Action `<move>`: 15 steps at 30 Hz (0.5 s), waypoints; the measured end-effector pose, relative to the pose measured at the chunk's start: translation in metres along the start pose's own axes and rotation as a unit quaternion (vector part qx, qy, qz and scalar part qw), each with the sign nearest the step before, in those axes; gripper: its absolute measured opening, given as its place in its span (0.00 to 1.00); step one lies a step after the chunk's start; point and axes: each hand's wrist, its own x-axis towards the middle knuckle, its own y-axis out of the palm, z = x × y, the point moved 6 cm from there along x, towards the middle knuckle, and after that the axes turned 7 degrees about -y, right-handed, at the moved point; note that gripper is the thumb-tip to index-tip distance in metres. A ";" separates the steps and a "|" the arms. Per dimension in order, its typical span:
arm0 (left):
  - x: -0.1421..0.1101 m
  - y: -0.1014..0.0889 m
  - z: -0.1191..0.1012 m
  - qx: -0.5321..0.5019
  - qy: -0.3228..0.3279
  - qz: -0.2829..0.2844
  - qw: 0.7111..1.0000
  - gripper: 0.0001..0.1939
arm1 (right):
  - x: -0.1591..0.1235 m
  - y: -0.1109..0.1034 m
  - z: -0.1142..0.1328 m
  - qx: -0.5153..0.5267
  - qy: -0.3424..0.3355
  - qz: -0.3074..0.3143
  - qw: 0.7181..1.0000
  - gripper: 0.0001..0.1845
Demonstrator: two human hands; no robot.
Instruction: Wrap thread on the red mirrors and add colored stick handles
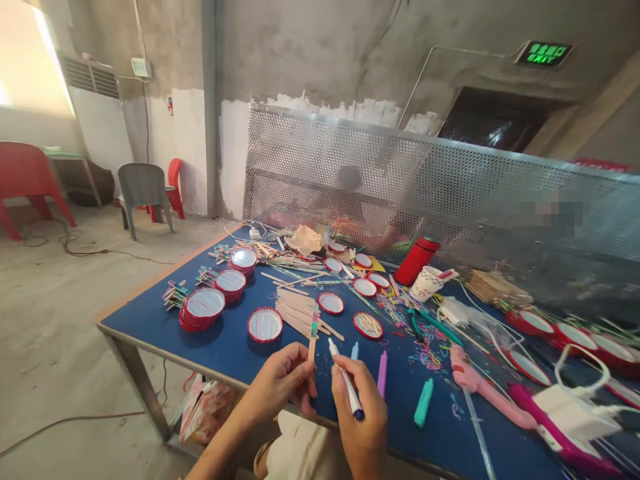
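My left hand (293,375) pinches a wooden craft stick (313,333) near its lower end and holds it upright. Bands of green, white and pink colour the stick's upper part. In my right hand (361,407) is a white marker pen (345,380) with a dark blue end, its tip pointing up beside the stick but apart from it. Just beyond lie a light blue marker (355,351), a purple marker (383,373) and a teal marker (423,403). Plain craft sticks (295,310) are spread in a pile behind my left hand.
Stacked red-rimmed round discs (205,303) stand at the table's left. A red flask (417,260) and a paper cup (427,283) stand at the back by a perforated metal screen (320,160). On the right lie a pink glue gun (490,387), cables and a white plug adapter (575,407).
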 end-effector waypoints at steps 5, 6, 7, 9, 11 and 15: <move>0.000 -0.001 0.001 -0.015 0.020 -0.009 1.000 0.29 | 0.004 -0.025 -0.017 -0.195 -0.058 0.000 0.979 0.12; 0.000 -0.001 0.001 -0.015 0.023 -0.010 1.000 0.30 | 0.004 -0.031 -0.024 -0.244 -0.058 0.004 0.968 0.14; 0.000 0.000 0.001 -0.013 0.025 -0.010 1.000 0.30 | 0.005 -0.037 -0.032 -0.291 -0.055 0.011 0.955 0.17; 0.000 0.000 0.000 -0.010 0.028 -0.012 0.999 0.30 | 0.006 -0.048 -0.048 -0.380 -0.041 0.031 0.924 0.22; 0.000 -0.001 -0.001 -0.010 0.031 -0.016 0.999 0.30 | 0.006 -0.056 -0.062 -0.448 -0.024 0.057 0.892 0.29; 0.000 0.001 -0.002 -0.011 0.021 -0.003 1.000 0.29 | 0.002 -0.062 -0.066 -0.449 -0.031 0.049 0.892 0.34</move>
